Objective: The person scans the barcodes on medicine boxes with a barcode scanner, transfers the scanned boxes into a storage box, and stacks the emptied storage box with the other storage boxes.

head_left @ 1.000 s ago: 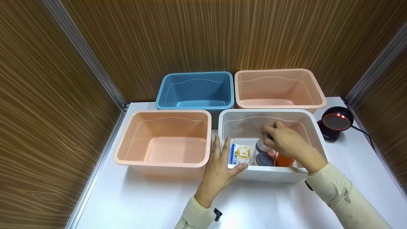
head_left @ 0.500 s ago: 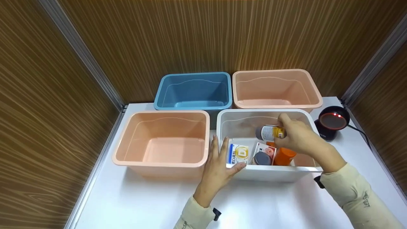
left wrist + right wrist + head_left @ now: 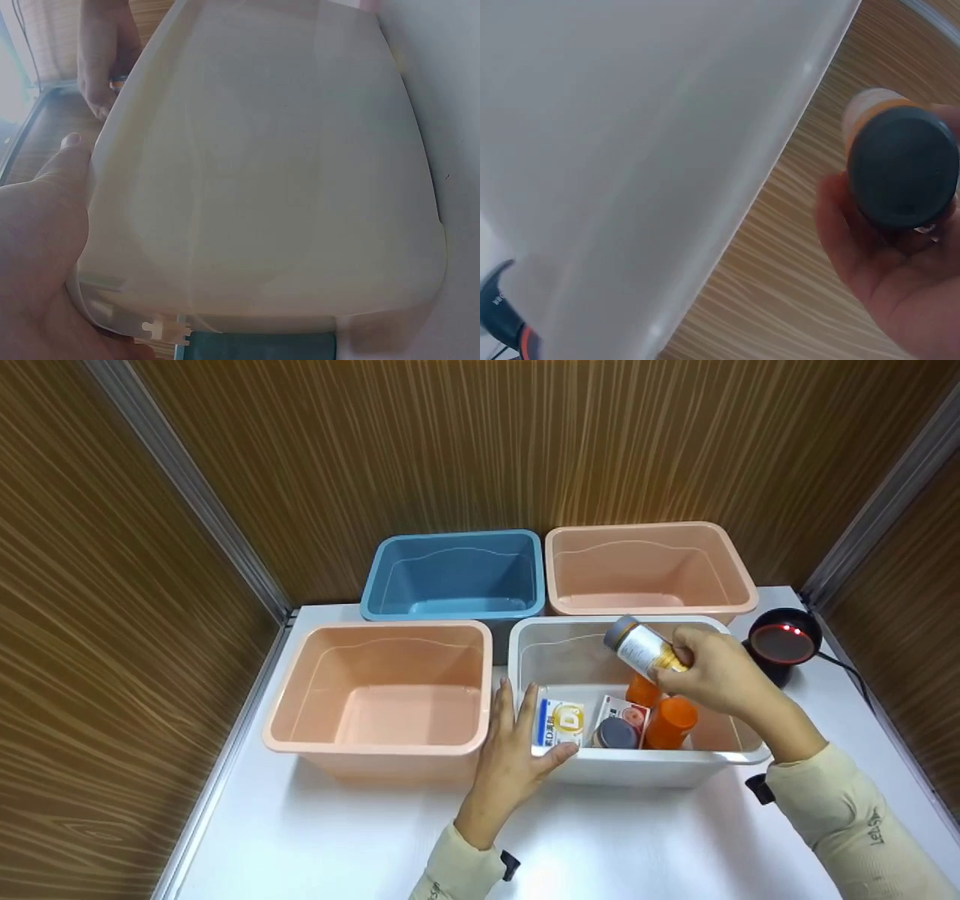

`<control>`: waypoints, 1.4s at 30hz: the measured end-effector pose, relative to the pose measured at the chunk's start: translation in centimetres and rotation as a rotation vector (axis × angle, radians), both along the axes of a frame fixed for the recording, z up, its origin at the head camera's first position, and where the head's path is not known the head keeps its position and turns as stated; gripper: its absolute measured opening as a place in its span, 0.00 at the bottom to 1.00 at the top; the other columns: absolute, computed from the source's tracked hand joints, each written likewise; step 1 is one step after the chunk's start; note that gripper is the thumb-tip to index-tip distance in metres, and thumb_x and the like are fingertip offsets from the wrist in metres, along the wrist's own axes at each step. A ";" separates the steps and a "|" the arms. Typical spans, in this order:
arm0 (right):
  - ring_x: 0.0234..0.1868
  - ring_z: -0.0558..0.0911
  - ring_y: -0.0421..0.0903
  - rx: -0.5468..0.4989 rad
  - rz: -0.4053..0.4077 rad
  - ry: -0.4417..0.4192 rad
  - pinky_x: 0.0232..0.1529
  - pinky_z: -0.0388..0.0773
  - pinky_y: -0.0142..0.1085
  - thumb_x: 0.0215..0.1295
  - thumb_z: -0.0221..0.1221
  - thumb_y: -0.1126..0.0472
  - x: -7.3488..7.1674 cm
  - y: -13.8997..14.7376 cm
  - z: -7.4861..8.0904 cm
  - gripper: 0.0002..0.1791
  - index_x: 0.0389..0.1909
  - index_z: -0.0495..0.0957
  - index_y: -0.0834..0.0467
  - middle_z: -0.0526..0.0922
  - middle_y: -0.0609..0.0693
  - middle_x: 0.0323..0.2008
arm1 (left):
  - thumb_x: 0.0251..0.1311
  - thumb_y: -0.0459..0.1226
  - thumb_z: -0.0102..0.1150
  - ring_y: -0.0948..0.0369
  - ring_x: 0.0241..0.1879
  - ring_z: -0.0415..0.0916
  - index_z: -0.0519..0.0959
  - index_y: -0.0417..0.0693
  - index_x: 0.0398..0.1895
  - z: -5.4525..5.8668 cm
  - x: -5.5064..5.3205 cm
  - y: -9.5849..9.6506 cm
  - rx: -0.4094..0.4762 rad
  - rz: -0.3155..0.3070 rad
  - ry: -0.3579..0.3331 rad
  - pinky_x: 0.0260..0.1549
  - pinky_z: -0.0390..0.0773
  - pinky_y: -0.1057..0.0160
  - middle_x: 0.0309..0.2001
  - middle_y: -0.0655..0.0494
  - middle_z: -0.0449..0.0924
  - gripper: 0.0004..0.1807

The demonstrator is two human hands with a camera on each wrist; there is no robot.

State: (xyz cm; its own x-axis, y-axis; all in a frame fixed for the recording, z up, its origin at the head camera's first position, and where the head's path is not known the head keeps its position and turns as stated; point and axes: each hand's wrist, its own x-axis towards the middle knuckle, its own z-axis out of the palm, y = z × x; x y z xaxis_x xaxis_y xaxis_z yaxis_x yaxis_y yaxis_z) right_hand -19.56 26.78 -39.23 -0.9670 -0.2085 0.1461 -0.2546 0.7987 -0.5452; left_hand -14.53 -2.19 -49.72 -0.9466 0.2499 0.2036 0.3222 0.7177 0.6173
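My right hand (image 3: 709,671) grips a pill bottle (image 3: 643,646) by its yellow end, raised inside the white bin (image 3: 637,771) near rim height. The bottle is tilted, its grey end up and to the left; in the right wrist view a dark round end of the bottle (image 3: 904,169) faces the camera. My left hand (image 3: 514,761) rests at the bin's front left corner, fingers extended along the side and thumb over the front rim. Inside the bin lie a white-and-yellow box (image 3: 564,723), a red-and-white box (image 3: 615,709), a grey-lidded jar (image 3: 616,733) and orange bottles (image 3: 671,722).
A peach bin (image 3: 375,750) stands left of the white one. Behind are a blue bin (image 3: 454,615) and another peach bin (image 3: 652,607). A black device with red lights (image 3: 784,639) and a cable stands at the right. Wood-grain panels (image 3: 480,442) enclose the white table (image 3: 600,840).
My right hand has lifted the pill bottle from among the bin's contents, moving right and tilting its grey end upward. The left hand has stayed at the bin's corner.
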 end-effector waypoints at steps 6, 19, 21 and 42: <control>0.29 0.70 0.51 -0.075 -0.102 0.041 0.22 0.62 0.35 0.60 0.70 0.55 0.2 0.9 0.0 0.23 0.23 0.64 0.56 0.72 0.54 0.25 | 0.60 0.71 0.54 0.38 0.77 0.40 0.52 0.48 0.81 -0.1 0.0 0.0 0.000 0.002 0.016 0.70 0.54 0.41 0.80 0.35 0.37 0.55; 0.35 0.73 0.47 -0.271 -0.258 0.125 0.29 0.71 0.23 0.65 0.67 0.60 0.5 5.2 -0.4 0.22 0.45 0.64 0.65 0.74 0.59 0.39 | 0.59 0.69 0.56 0.39 0.77 0.41 0.52 0.49 0.81 -0.3 -0.1 0.0 0.025 0.007 0.011 0.71 0.54 0.41 0.79 0.34 0.38 0.55; 0.37 0.74 0.43 -0.330 -0.254 0.116 0.32 0.71 0.21 0.64 0.66 0.62 0.5 6.0 -0.6 0.27 0.55 0.61 0.63 0.74 0.59 0.42 | 0.60 0.69 0.57 0.39 0.77 0.41 0.52 0.49 0.81 -0.4 -0.1 0.0 0.027 0.007 0.014 0.71 0.54 0.42 0.79 0.34 0.38 0.55; 0.46 0.72 0.53 -0.307 -0.510 0.174 0.40 0.66 0.36 0.58 0.65 0.62 0.1 12.1 -3.1 0.45 0.73 0.51 0.46 0.73 0.59 0.53 | 0.60 0.66 0.59 0.37 0.76 0.43 0.54 0.46 0.81 -0.5 -0.1 0.0 0.015 -0.001 0.055 0.70 0.57 0.42 0.79 0.34 0.39 0.54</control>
